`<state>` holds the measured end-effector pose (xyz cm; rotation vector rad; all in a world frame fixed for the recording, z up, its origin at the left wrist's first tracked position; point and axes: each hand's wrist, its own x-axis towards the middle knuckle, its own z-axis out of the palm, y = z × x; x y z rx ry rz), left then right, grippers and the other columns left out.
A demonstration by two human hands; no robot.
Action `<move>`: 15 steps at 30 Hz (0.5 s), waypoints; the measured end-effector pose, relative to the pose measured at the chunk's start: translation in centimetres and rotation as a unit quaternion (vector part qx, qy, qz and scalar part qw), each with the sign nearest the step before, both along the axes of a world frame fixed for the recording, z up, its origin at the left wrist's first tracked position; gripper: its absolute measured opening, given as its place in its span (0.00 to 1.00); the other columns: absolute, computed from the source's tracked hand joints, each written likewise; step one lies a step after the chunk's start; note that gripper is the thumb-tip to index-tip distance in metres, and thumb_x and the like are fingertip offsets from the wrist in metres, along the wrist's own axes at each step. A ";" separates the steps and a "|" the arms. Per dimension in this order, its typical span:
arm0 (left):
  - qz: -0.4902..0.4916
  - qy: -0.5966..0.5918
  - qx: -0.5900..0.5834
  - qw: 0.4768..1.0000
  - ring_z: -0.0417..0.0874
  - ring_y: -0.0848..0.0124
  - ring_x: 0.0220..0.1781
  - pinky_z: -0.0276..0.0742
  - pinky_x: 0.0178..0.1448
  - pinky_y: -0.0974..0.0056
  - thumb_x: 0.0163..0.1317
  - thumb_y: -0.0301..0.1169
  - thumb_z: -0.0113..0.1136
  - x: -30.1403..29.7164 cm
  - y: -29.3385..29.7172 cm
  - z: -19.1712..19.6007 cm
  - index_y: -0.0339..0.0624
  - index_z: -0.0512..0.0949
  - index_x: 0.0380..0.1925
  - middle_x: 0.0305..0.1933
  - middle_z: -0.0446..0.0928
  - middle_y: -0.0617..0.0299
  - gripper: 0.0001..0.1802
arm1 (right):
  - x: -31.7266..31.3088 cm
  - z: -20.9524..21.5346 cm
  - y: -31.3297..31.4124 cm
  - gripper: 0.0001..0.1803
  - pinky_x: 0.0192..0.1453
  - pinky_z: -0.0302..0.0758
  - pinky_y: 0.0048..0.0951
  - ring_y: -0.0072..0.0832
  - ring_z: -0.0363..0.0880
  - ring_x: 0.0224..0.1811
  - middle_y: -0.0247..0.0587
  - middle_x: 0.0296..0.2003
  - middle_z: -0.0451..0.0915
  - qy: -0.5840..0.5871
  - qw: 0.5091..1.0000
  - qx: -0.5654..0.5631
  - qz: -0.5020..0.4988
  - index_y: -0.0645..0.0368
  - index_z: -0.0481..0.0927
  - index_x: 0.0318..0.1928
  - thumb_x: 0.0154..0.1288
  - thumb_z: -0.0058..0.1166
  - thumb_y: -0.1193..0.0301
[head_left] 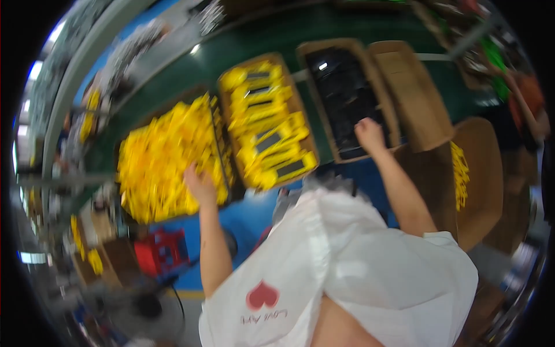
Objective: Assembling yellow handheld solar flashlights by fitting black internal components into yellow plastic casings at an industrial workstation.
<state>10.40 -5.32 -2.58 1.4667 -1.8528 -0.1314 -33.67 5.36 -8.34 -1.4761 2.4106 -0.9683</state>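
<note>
Left grip (200, 184), one, bare: located low over the right-hand part of a heap of yellow pieces (162, 153); blurred, so I could not tell whether its fingers stood apart or had closed on a piece. Beneath and to the left of that grip: the heap itself, loose and many-layered, in a dark crate (218, 133) whose slatted side stood just to the grip's right. Right grip (370, 137), one, bare: fingers bent downward at the near right part of a batch of black pieces (338, 81); whether they were clamped on one I could not tell. Around the black pieces, beneath that grip: one brown carton, long and narrow. Between my two grips: one further carton (298, 103), filled with yellow housings (258, 104) bearing dark rectangular panels, set roughly in a row. Just beyond the right grip, to its right: one brown box (413, 87), tilted beside the black pieces. Farther right of the same grip: one large open carton (483, 173) with yellow parts (459, 173) along its left side. Ahead of both grips: green tabletop (260, 37). Below and left of the left grip: one red plastic stool (162, 251). Behind both grips: my white shirt (376, 272), red heart on the front.
</note>
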 end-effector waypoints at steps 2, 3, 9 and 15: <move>0.012 -0.082 0.074 0.994 0.69 0.51 0.45 0.66 0.49 0.55 0.45 0.22 0.54 4.6 -0.3 -2.9 0.31 0.67 0.45 0.42 0.69 0.44 0.23 | 2.1 0.8 0.4 0.10 0.34 0.70 0.42 0.47 0.72 0.31 0.51 0.25 0.72 -0.039 0.999 0.009 0.002 0.62 0.72 0.23 0.50 0.46 0.67; -0.027 0.089 0.177 0.980 0.70 0.48 0.42 0.67 0.47 0.55 0.43 0.24 0.56 8.2 -0.3 -5.6 0.30 0.68 0.43 0.39 0.70 0.43 0.23 | 3.5 0.8 0.0 0.10 0.34 0.70 0.42 0.46 0.72 0.30 0.50 0.23 0.72 -0.014 0.999 -0.006 0.028 0.62 0.72 0.22 0.48 0.46 0.67; -0.003 -0.211 0.191 0.959 0.75 0.48 0.35 0.69 0.40 0.54 0.43 0.36 0.60 7.3 0.0 -5.7 0.31 0.75 0.35 0.31 0.75 0.42 0.20 | 5.3 -0.3 1.7 0.11 0.35 0.71 0.41 0.44 0.73 0.32 0.46 0.28 0.73 -0.020 0.995 0.090 0.046 0.60 0.72 0.26 0.52 0.44 0.64; -0.048 -0.150 0.199 0.967 0.76 0.54 0.28 0.69 0.34 0.60 0.51 0.25 0.52 6.0 -1.7 -3.5 0.30 0.75 0.29 0.25 0.75 0.46 0.08 | 4.7 0.3 2.3 0.10 0.34 0.70 0.41 0.43 0.73 0.32 0.45 0.28 0.73 -0.012 0.998 0.054 0.027 0.59 0.71 0.27 0.53 0.44 0.65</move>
